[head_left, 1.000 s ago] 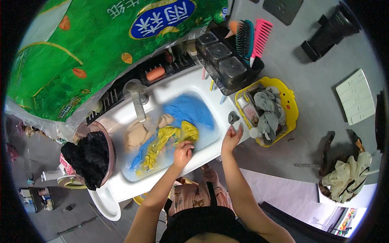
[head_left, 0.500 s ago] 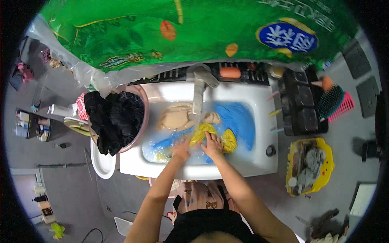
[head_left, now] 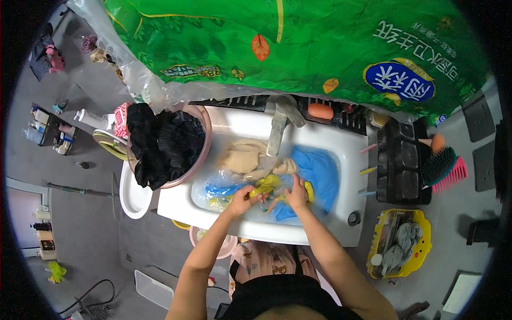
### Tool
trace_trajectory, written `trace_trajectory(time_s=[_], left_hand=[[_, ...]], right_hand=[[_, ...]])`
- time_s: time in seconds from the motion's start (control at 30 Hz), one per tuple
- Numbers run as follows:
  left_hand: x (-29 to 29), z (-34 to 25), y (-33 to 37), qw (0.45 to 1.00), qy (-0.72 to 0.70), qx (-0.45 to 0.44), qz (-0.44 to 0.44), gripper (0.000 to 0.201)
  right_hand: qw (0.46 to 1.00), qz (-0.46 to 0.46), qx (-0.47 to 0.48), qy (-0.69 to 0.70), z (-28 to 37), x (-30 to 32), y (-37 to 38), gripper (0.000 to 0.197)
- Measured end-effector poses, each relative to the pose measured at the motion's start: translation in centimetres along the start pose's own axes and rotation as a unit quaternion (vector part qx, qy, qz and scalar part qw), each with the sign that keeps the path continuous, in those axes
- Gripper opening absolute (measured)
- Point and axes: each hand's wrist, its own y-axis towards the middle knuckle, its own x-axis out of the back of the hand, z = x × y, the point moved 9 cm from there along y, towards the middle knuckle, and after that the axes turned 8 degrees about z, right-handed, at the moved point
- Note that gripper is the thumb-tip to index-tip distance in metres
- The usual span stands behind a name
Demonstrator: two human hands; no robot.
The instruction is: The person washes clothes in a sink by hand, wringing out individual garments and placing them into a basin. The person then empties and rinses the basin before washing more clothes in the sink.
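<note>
Two hands work together in the water of a white sink [head_left: 341, 226]. The left hand [head_left: 242, 200] is clenched on one end of a yellow cloth [head_left: 266, 185], and the right hand [head_left: 295, 196] is closed over the same cloth at its other end, so the garment lies directly between them, bunched, with its long axis running roughly side to side from one hand to the other. Neither hand is nearer than the other; both touch it.

Just beyond the right hand and to its right lies a blue cloth [head_left: 320, 170], soaked and spread against the basin wall. Beyond the left hand lies a beige garment [head_left: 242, 157], next to the grey tap [head_left: 277, 128] that reaches out over the water between the two hands. Well to the left of the left hand stands a pink basin [head_left: 201, 154] heaped with black laundry [head_left: 160, 141]. To the right of the right hand, apart from the sink, are a black rack [head_left: 402, 168], two hairbrushes [head_left: 445, 168] and a yellow basket [head_left: 421, 218] of grey items.
</note>
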Motion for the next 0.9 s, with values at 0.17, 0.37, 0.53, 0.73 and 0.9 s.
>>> trace_trajectory(time_s=[0.17, 0.37, 0.53, 0.73, 0.9], left_hand=[[1.1, -4.3, -2.1, 0.982, -0.187, -0.001, 0.030, 0.009], [2.6, -9.9, -3.5, 0.937, -0.343, -0.039, -0.047, 0.011], [6.8, -10.8, -2.3, 0.979, -0.109, -0.108, -0.137, 0.013], [5.2, -6.6, 1.4, 0.923, 0.346, 0.088, -0.142, 0.049], [-2.0, -0.7, 4.0, 0.794, 0.599, 0.097, 0.020, 0.082]], right_hand=[[0.997, 0.041, 0.057, -0.013, -1.6, -0.5, 0.5, 0.040], [0.949, 0.108, 0.220, 0.199, 4.6, -0.3, -2.7, 0.025], [0.899, 0.049, 0.093, 0.426, 3.0, 2.8, -0.8, 0.014], [0.961, -0.107, 0.041, 0.252, 2.0, 5.7, -0.5, 0.017], [0.986, 0.078, 0.033, -0.144, 3.1, -2.5, -0.2, 0.059]])
